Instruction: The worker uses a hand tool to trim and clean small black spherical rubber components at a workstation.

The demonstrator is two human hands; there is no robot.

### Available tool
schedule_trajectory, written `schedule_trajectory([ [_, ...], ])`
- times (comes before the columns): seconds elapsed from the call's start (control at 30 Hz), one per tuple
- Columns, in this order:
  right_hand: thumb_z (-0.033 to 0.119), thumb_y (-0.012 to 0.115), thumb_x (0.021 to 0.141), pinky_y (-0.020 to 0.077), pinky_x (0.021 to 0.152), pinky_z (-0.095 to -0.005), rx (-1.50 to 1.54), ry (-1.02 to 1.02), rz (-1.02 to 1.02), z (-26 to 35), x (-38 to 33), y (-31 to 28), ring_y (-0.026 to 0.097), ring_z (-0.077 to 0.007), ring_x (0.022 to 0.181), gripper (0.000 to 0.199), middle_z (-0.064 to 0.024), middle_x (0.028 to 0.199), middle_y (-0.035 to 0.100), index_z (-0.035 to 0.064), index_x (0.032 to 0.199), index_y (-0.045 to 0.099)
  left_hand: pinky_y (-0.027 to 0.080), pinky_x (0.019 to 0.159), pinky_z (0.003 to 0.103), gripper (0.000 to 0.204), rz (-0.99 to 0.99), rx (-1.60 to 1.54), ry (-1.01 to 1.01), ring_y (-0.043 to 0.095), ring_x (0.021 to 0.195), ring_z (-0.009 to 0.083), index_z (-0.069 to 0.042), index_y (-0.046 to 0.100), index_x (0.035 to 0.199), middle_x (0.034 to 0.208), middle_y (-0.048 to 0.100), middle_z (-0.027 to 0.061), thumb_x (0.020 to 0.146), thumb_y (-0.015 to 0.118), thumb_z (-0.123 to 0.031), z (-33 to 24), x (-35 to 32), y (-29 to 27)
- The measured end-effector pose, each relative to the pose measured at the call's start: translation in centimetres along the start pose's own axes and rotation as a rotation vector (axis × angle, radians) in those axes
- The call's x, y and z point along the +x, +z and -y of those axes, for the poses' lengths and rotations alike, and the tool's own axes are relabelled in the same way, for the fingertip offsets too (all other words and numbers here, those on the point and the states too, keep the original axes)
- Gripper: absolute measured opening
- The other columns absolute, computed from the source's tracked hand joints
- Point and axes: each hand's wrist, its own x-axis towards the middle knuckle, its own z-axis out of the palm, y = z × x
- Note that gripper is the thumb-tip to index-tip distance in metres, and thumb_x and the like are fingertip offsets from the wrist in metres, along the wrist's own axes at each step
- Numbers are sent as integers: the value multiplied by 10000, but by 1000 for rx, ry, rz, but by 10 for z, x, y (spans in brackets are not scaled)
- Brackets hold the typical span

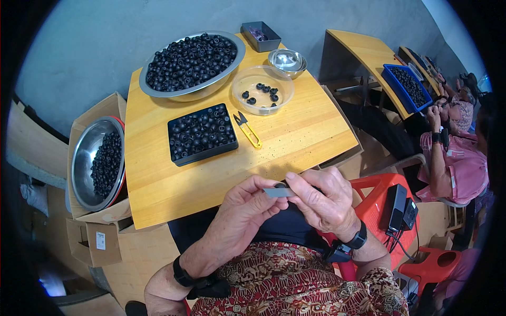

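Above my lap, near the table's front edge, my two hands meet. My left hand (pixel 245 208) is closed in a pinch on a small black round part (pixel 280 185), mostly hidden by the fingers. My right hand (pixel 326 203) grips a flat grey blade (pixel 276 193) between thumb and fingers, its slanted end pointing left, up against the part. Beyond them, a black square tray (pixel 204 154) holds many similar black parts with holes. Right of the tray lies a pair of yellow thread snips (pixel 247 131). A clear plastic bowl (pixel 287 84) contains several black parts.
A large metal basin (pixel 240 50) heaped with black parts stands at the table's far left. Behind are a small metal bowl (pixel 289 61) and grey box (pixel 269 45). Another basin (pixel 79 163) sits left in a carton. Right are a red stool (pixel 369 210) and people at another table.
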Motion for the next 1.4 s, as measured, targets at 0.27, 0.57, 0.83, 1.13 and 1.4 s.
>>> schedule_trajectory([
  [0.27, 96, 783, 688, 459, 516, -288, 28, -75, -51, -5, -3, 8, 562, -183, 653, 452, -64, 823, 605, 0, 1118, 683, 502, 909, 290, 176, 120, -1, 20, 634, 960, 153, -50, 618, 1092, 1041, 672, 72, 937, 644, -130, 2, 5, -7],
  [0.57, 14, 732, 746, 470, 544, -323, -68, 10, 55, -24, -9, 26, 581, -215, 652, 351, -100, 869, 646, -25, 1089, 669, 525, 843, 287, 102, 226, 164, 120, 654, 872, 150, -34, 644, 1016, 989, 670, 69, 917, 653, -54, 6, -1, 8],
  [0.83, 16, 756, 758, 509, 663, -317, 265, 284, -173, -8, -1, 7, 629, -237, 743, 332, -123, 871, 678, -4, 1082, 685, 505, 899, 293, 138, 108, 2, 58, 638, 946, 140, -68, 616, 1070, 1018, 669, 46, 945, 635, -123, 2, 9, -7],
  [1.13, 22, 794, 681, 480, 609, -310, 393, 197, -111, 4, 7, 14, 602, -216, 701, 390, -75, 853, 642, 33, 1061, 710, 504, 861, 294, 77, 26, 9, 61, 619, 960, 112, -109, 620, 1003, 964, 655, -1, 932, 649, -118, 0, 8, 2],
  [1.4, 15, 781, 667, 472, 587, -314, 267, 93, -119, 5, 4, 13, 571, -212, 662, 399, -76, 850, 638, 45, 1060, 714, 507, 906, 318, 79, 35, -35, 50, 625, 980, 128, -103, 633, 1013, 1018, 659, 14, 935, 634, -87, -1, 9, 4],
])
